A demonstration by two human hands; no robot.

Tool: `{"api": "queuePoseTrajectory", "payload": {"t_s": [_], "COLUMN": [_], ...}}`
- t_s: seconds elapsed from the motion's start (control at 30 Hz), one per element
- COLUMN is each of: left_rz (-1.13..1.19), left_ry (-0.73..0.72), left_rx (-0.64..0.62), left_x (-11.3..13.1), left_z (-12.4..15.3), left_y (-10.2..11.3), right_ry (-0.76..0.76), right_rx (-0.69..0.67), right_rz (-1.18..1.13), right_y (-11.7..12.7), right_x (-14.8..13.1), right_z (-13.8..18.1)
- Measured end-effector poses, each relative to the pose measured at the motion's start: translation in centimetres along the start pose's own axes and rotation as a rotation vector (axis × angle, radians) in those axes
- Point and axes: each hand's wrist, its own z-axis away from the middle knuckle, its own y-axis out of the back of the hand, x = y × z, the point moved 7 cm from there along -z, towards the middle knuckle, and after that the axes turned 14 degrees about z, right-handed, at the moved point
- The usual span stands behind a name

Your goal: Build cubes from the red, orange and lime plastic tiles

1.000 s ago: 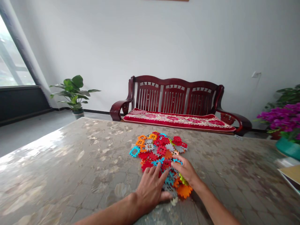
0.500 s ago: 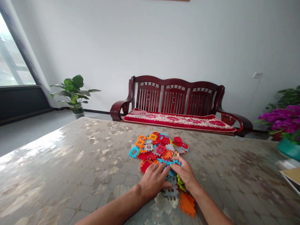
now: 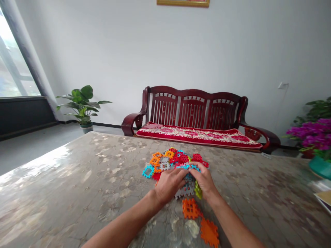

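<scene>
Tile of solid orange plastic [image 3: 209,233], toothed along its edges, lies nearest the viewer; a square windowed orange plastic tile [image 3: 190,208] lies just beyond. Both rest flat on the glossy grey-brown patterned tabletop [image 3: 108,179], their separation presumably leaving the hands room. Next, a grey plastic lattice tile [image 3: 184,191] lies partly beneath the left hand [image 3: 169,183], whose fingers bend together toward a bright-blue toothed plastic strip [image 3: 182,167]; whether they grip it cannot be told. The right hand [image 3: 205,179] has thumb and forefinger clamped on the strip's right end, with a yellow-green toothed plastic piece [image 3: 198,190] beside the palm. This opposed hold probably steadies the strip, in front of a multicoloured heap of plastic tiles [image 3: 156,160]. Farther back stands a dark-red slatted wooden bench [image 3: 192,93], a red floral cover [image 3: 191,135] presumably padding its seat.
</scene>
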Motion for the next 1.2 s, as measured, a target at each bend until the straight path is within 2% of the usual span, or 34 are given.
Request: {"api": "queuePoseTrajectory", "payload": {"t_s": [0.13,0.3,0.47,0.67,0.77,0.87,0.93,1.0,1.1,1.2], "left_rz": [0.002,-0.022,-0.128,-0.094,-0.115,-0.105,-0.04,0.047,0.129,0.119], "left_ry": [0.049,0.097,0.159,0.249,0.24,0.163,0.075,0.009,0.057,0.148], "left_rx": [0.037,0.016,0.008,0.053,0.127,0.155,0.088,-0.048,-0.214,-0.275], "left_x": [-1.8,-4.7,-6.8,-8.4,-7.4,-5.1,-3.2,-1.6,-0.2,0.5], "left_z": [-2.7,-4.8,-4.9,-3.5,-2.0,0.4,2.1,3.7,5.2,5.3], "left_y": [2.5,3.3,3.1,3.2,3.7,3.4,2.1,0.2,-2.6,-4.2], "right_ry": [0.134,0.208,0.197,0.206,0.24,0.252,0.244,0.234,0.249,0.244], "right_rx": [0.002,-0.012,0.001,0.031,0.077,0.071,-0.015,-0.175,-0.355,-0.467], "right_rz": [0.055,0.168,0.204,0.218,0.226,0.283,0.338,0.422,0.589,0.727], "right_y": [-1.2,-3.2,-3.8,-2.3,-0.3,2.0,3.4,4.3,5.3,5.1], "right_x": [-2.5,-2.9,-1.8,-1.7,-1.5,-0.8,0.0,1.0,2.7,4.5], "right_z": [-3.3,-6.5,-8.0,-7.9,-6.7,-4.5,-2.5,-0.1,3.8,7.0]}}
